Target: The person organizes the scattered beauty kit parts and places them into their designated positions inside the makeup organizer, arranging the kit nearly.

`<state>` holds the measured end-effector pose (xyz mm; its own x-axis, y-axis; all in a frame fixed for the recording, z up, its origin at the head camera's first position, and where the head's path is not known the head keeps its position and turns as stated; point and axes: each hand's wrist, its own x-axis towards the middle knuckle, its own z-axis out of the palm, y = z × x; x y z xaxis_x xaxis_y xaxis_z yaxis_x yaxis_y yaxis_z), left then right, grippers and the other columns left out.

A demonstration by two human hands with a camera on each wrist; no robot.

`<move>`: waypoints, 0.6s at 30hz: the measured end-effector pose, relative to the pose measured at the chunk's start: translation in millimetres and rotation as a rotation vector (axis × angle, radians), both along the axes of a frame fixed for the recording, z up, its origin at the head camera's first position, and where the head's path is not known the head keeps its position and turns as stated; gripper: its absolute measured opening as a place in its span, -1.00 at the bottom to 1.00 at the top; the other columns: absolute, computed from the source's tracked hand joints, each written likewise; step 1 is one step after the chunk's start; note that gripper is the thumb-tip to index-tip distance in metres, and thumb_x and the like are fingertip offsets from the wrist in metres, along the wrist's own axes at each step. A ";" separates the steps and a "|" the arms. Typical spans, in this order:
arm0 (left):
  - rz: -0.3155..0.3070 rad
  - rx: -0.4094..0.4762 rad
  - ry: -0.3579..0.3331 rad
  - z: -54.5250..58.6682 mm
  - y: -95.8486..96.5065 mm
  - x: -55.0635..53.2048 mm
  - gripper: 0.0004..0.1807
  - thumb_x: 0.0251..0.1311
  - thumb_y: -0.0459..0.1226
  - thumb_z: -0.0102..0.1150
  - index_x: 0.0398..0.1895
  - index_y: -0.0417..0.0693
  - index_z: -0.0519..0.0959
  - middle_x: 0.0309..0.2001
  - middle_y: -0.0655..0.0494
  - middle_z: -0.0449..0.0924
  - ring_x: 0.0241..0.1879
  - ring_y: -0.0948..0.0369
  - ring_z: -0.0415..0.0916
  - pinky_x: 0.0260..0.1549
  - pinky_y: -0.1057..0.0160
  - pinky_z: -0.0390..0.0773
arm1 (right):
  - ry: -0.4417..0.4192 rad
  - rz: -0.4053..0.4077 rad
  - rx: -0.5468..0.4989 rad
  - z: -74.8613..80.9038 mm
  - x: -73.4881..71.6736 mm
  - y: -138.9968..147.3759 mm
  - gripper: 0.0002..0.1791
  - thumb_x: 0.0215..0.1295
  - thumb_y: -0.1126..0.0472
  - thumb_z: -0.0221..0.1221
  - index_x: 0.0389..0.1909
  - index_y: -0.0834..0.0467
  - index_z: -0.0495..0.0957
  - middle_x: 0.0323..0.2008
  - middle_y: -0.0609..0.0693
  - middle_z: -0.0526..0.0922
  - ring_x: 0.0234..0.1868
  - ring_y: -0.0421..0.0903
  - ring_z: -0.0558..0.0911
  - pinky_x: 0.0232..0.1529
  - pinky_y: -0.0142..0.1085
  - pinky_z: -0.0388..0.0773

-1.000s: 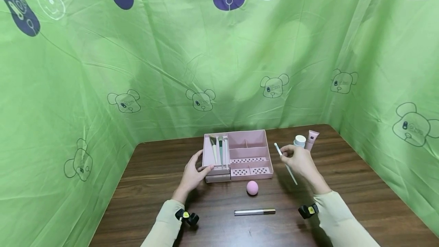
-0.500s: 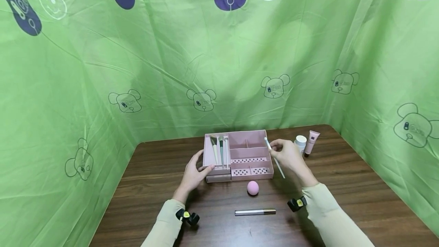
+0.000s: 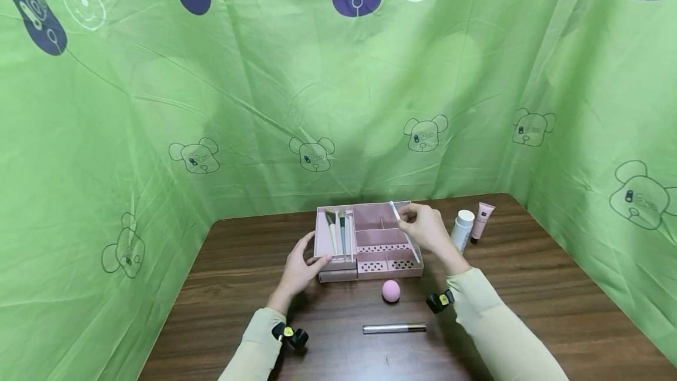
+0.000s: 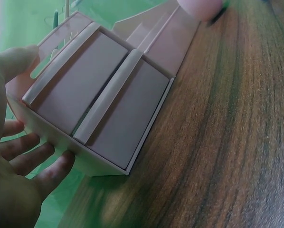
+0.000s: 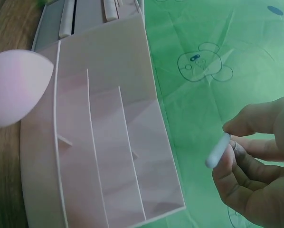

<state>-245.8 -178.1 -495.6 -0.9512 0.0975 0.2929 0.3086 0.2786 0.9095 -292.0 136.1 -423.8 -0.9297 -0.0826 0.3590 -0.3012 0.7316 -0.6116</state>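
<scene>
A pink makeup organizer (image 3: 390, 274) with two drawers sits on the table, in all views. My left hand (image 3: 296, 269) grips its near left corner, thumb over the upper edge and fingers against the side, as the left wrist view shows. Several makeup brushes (image 3: 342, 237) lie in its left compartment. My right hand (image 3: 425, 231) pinches a thin white makeup brush (image 3: 395, 211) between thumb and fingers, held slanted above the organizer's right sections. In the right wrist view, one end of that brush (image 5: 218, 151) points out from the fingertips.
In front of the organizer is a pink makeup sponge (image 3: 391, 291). Nearer the person lies a silver tube with a darker gold end (image 3: 394, 328). A white bottle (image 3: 462, 231) and a pink squeeze tube (image 3: 482, 222) stand at right. A green curtain (image 3: 254, 93) surrounds the wooden table (image 3: 211, 298).
My right hand has carried the white brush leftward from beside the organizer to above its right sections. This uncovers more of the white bottle. The left hand stays at the organizer's corner.
</scene>
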 end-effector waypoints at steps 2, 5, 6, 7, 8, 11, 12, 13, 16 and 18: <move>0.004 -0.003 0.001 -0.4 0.4 0.2 -0.16 0.10 -0.30 0.41 0.41 -0.32 0.20 0.34 -0.35 0.24 0.26 -0.18 0.36 0.11 -0.03 0.60 | -0.005 0.011 0.000 0.6 -2.5 -4.6 -0.83 0.06 0.19 0.28 -0.29 0.05 0.71 -0.48 -0.15 0.69 -0.46 -0.20 0.59 -0.32 -0.25 0.58; 0.004 0.001 0.002 -1.3 0.7 0.4 -0.16 0.09 -0.30 0.41 0.41 -0.31 0.21 0.34 -0.35 0.24 0.26 -0.17 0.36 0.11 -0.04 0.59 | -0.008 0.024 0.006 0.5 -6.1 -10.3 -0.84 0.07 0.20 0.29 -0.29 0.05 0.72 -0.48 -0.15 0.69 -0.45 -0.20 0.59 -0.32 -0.25 0.59; 0.004 0.002 0.001 -1.5 0.8 0.3 -0.16 0.09 -0.30 0.41 0.41 -0.31 0.21 0.34 -0.34 0.24 0.26 -0.17 0.36 0.11 -0.03 0.59 | -0.008 0.029 0.003 0.6 -7.1 -12.0 -0.84 0.07 0.20 0.29 -0.29 0.05 0.72 -0.48 -0.15 0.69 -0.45 -0.20 0.59 -0.32 -0.25 0.59; 0.004 0.003 0.000 -1.8 1.2 0.5 -0.16 0.10 -0.30 0.41 0.41 -0.30 0.21 0.34 -0.34 0.24 0.26 -0.16 0.35 0.12 -0.03 0.59 | -0.007 0.035 0.004 0.5 -7.7 -13.0 -0.84 0.07 0.20 0.30 -0.28 0.06 0.72 -0.47 -0.14 0.70 -0.46 -0.20 0.59 -0.32 -0.25 0.59; 0.003 0.005 0.000 -2.0 1.5 0.7 -0.16 0.10 -0.30 0.41 0.42 -0.30 0.21 0.34 -0.34 0.24 0.27 -0.16 0.35 0.12 -0.03 0.59 | -0.004 0.037 0.003 0.5 -8.4 -14.0 -0.84 0.08 0.20 0.30 -0.28 0.06 0.72 -0.47 -0.14 0.70 -0.46 -0.21 0.59 -0.32 -0.26 0.59; 0.005 0.007 -0.003 -2.4 2.6 1.7 -0.15 0.09 -0.29 0.41 0.42 -0.29 0.21 0.34 -0.33 0.25 0.28 -0.16 0.33 0.13 -0.03 0.58 | -0.005 0.045 -0.008 1.8 -10.0 -17.2 -0.82 0.09 0.20 0.30 -0.25 0.06 0.72 -0.47 -0.14 0.70 -0.46 -0.21 0.60 -0.33 -0.26 0.59; 0.008 0.006 -0.005 -2.5 2.9 2.0 -0.15 0.09 -0.29 0.41 0.42 -0.28 0.21 0.34 -0.32 0.25 0.28 -0.15 0.33 0.13 -0.02 0.58 | -0.006 0.049 -0.012 2.4 -10.5 -18.3 -0.81 0.09 0.19 0.29 -0.24 0.07 0.72 -0.46 -0.14 0.70 -0.46 -0.21 0.60 -0.33 -0.27 0.60; 0.009 0.006 -0.005 -2.5 3.2 2.4 -0.15 0.10 -0.29 0.41 0.42 -0.28 0.21 0.34 -0.32 0.25 0.28 -0.16 0.33 0.14 -0.02 0.58 | -0.009 0.051 -0.015 3.2 -10.9 -19.6 -0.80 0.09 0.19 0.29 -0.23 0.06 0.72 -0.46 -0.15 0.70 -0.46 -0.22 0.61 -0.33 -0.27 0.60; 0.014 -0.001 -0.004 -3.2 4.2 3.9 -0.15 0.10 -0.29 0.41 0.42 -0.28 0.21 0.34 -0.32 0.25 0.29 -0.17 0.31 0.13 0.00 0.59 | -0.007 0.060 -0.020 5.9 -12.9 -24.6 -0.79 0.09 0.19 0.28 -0.21 0.07 0.72 -0.45 -0.15 0.72 -0.44 -0.21 0.63 -0.31 -0.26 0.60; 0.018 -0.010 0.000 -3.2 4.9 4.9 -0.16 0.10 -0.28 0.41 0.42 -0.27 0.21 0.34 -0.32 0.25 0.29 -0.17 0.31 0.12 0.03 0.60 | -0.003 0.069 -0.019 7.4 -14.5 -28.4 -0.77 0.09 0.19 0.28 -0.20 0.08 0.72 -0.44 -0.15 0.73 -0.43 -0.21 0.64 -0.29 -0.25 0.61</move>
<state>-240.9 -173.2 -498.8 -0.9529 0.0832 0.2915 0.3030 0.2934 0.9067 -306.5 107.7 -416.4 -0.9232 -0.1396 0.3581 -0.3484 0.6976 -0.6261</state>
